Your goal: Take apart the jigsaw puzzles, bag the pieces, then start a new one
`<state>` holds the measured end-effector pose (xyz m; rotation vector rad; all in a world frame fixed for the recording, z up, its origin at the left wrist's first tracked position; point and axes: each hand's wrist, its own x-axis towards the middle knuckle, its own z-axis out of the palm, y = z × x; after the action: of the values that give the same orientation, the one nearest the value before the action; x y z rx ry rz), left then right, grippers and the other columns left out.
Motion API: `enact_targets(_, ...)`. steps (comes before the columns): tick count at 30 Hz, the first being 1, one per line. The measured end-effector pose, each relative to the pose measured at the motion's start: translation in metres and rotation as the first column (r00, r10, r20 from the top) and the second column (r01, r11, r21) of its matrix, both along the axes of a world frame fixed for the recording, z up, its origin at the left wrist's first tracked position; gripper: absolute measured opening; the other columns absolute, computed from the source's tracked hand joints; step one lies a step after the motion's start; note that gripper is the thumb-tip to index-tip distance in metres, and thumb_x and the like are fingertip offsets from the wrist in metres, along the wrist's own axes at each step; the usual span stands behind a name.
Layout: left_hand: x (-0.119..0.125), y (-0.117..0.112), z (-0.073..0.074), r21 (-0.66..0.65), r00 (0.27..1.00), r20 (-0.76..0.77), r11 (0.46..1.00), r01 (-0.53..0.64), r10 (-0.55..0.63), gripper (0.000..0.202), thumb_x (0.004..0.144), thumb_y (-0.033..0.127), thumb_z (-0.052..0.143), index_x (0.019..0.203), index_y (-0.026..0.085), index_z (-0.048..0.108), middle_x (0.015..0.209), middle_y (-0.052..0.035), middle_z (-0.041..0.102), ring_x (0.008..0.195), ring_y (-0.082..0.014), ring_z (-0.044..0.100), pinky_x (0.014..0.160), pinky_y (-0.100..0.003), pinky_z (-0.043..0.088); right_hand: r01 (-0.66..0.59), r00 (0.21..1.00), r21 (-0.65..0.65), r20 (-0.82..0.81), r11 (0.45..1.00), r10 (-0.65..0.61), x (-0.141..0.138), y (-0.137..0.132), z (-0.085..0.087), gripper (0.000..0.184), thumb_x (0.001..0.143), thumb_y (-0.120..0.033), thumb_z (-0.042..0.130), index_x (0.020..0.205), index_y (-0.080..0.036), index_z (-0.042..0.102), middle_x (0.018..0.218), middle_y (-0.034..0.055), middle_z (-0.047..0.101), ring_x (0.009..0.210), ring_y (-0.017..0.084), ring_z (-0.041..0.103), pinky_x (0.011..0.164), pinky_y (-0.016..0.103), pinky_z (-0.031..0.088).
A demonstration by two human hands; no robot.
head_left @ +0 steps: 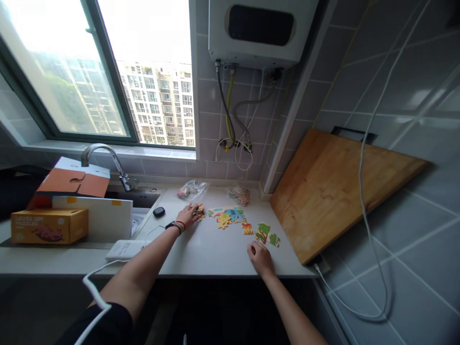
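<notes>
Colourful jigsaw pieces lie on a pale counter point(212, 249). A joined strip of puzzle pieces point(227, 214) sits in the middle, with loose pieces point(266, 234) to its right. My left hand point(189, 215) reaches forward, fingers stretched flat over a yellow piece point(200, 211) at the strip's left end. My right hand point(260, 256) rests on the counter just below the loose green pieces, fingers curled under; I cannot see whether anything is in them.
Two clear bags of pieces point(192, 189) lie by the back wall. A wooden board point(334, 187) leans at the right. To the left are a sink with tap point(108, 160), an orange box point(48, 225), a white power bank point(125, 249) and a small black object point(158, 211).
</notes>
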<state>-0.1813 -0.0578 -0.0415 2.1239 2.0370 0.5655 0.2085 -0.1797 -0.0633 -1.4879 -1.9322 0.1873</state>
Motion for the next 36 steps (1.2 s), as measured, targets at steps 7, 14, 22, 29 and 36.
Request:
enact_targets(7, -0.008, 0.009, -0.002, 0.015, 0.998, 0.064, 1.0, 0.027, -0.027, 0.031, 0.087, 0.033, 0.073, 0.117, 0.023, 0.072, 0.13, -0.0083, 0.073, 0.116, -0.0262, 0.069, 0.097, -0.034, 0.053, 0.041, 0.998, -0.021, 0.037, 0.999, -0.041, -0.001, -0.002, 0.001, 0.031, 0.096, -0.029, 0.048, 0.066, -0.024, 0.052, 0.07, 0.0045, 0.066, 0.068, 0.02, 0.061, 0.066, 0.03, 0.039)
enact_targets(14, -0.009, 0.002, -0.011, 0.176, 0.994, 0.103, 0.984, 0.024, -0.043, 0.025, 0.081, 0.035, 0.079, 0.103, 0.023, 0.079, 0.117, -0.0085, 0.078, 0.115, -0.0312, 0.07, 0.102, -0.043, 0.053, 0.062, 0.997, -0.041, 0.056, 0.997, -0.06, -0.002, -0.003, 0.002, 0.027, 0.097, -0.026, 0.049, 0.07, -0.023, 0.055, 0.075, 0.0048, 0.068, 0.073, 0.02, 0.063, 0.07, 0.029, 0.042)
enact_targets(22, -0.002, -0.028, -0.032, 0.365, 0.982, 0.165, 0.931, 0.029, -0.095, 0.024, 0.082, 0.035, 0.076, 0.102, 0.022, 0.077, 0.118, -0.0098, 0.076, 0.115, -0.0299, 0.069, 0.103, -0.045, 0.054, 0.058, 0.995, -0.05, 0.084, 0.997, -0.054, -0.001, -0.004, 0.002, 0.027, 0.098, -0.026, 0.049, 0.072, -0.023, 0.056, 0.076, 0.0047, 0.069, 0.074, 0.021, 0.065, 0.07, 0.029, 0.044)
enact_targets(29, 0.001, -0.056, -0.042, 0.441, 0.982, 0.148, 0.896, 0.043, -0.12, 0.015, 0.089, 0.026, 0.063, 0.1, 0.022, 0.073, 0.114, -0.0095, 0.075, 0.113, -0.0297, 0.067, 0.102, -0.047, 0.054, 0.057, 0.994, -0.038, 0.098, 0.998, -0.053, -0.001, -0.005, 0.002, 0.029, 0.099, -0.028, 0.047, 0.071, -0.024, 0.055, 0.077, 0.0057, 0.069, 0.074, 0.022, 0.065, 0.069, 0.03, 0.044)
enact_targets(36, 0.008, -0.057, -0.044, 0.42, 0.986, 0.044, 0.899, 0.127, -0.16, 0.037, 0.084, 0.019, 0.061, 0.118, 0.024, 0.073, 0.143, -0.0113, 0.062, 0.135, -0.0356, 0.055, 0.111, -0.053, 0.048, 0.061, 0.995, -0.055, 0.085, 0.997, -0.056, -0.003, -0.006, 0.004, 0.029, 0.099, -0.027, 0.047, 0.071, -0.024, 0.054, 0.077, 0.0059, 0.069, 0.076, 0.022, 0.066, 0.071, 0.03, 0.045)
